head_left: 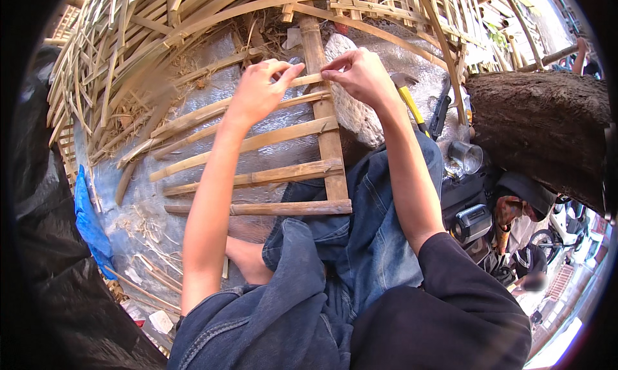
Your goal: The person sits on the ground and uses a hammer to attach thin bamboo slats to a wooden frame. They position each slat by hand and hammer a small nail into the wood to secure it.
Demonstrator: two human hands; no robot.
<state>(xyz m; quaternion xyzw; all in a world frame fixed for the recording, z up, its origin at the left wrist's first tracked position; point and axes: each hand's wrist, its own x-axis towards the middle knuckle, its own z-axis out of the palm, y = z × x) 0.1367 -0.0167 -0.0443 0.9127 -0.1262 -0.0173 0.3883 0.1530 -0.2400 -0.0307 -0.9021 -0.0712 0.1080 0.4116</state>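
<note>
My left hand [262, 90] has its fingers curled and its thumb pointing right, closed about a pale bamboo slat [305, 81]. At that slat's right end, my right hand [360, 77] pinches with thumb and fingertips; whether a small nail is in the pinch cannot be seen. The slat end lies over a wide upright bamboo strip [332, 148]. Several slats cross this strip below, ladder-like, such as the lowest slat [290, 208] beside my knee. A rough whitish stone [357, 109] sits under and beside the strip, below my right hand.
A hammer [411, 103] with a yellow and black handle and a black-handled tool [440, 112] lie right of the stone. Nearby is a clear glass [466, 157]. A thick log [537, 122] stands right, woven bamboo [212, 22] arches ahead, and blue plastic [90, 219] lies left.
</note>
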